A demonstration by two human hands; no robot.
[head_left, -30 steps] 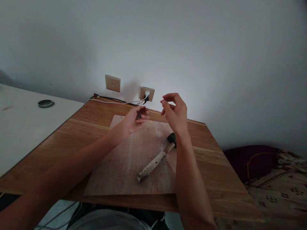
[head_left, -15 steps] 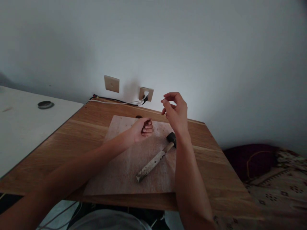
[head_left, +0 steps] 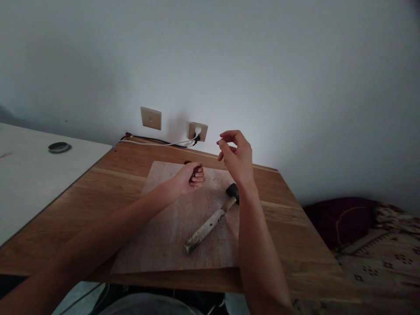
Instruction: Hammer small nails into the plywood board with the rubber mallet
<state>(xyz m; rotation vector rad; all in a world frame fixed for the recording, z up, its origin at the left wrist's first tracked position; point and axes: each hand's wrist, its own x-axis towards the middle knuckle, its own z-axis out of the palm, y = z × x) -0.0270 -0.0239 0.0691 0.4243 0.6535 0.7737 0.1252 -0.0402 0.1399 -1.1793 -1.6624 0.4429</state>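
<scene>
My left hand [head_left: 192, 177] rests as a closed fist on the far part of a thin pale board [head_left: 164, 236]. Small dark pieces show between its fingers. My right hand [head_left: 235, 156] is raised above the board's far right corner, thumb and forefinger pinched together. What the pinch holds, if anything, is too small to make out. A hammer [head_left: 210, 223] with a black head and a worn pale handle lies on the board between my forearms, its head pointing away to the right.
The board lies on a wooden table [head_left: 98, 188] against a grey wall with two wall plates [head_left: 151, 118] and plugged cables [head_left: 157, 141]. A white table [head_left: 29, 179] with a round dark lid [head_left: 59, 147] adjoins on the left. Patterned fabric [head_left: 377, 253] lies lower right.
My left hand has closed from a half-open palm showing the dark pieces into a fist and dropped onto the board. The right hand has stayed raised in its pinch.
</scene>
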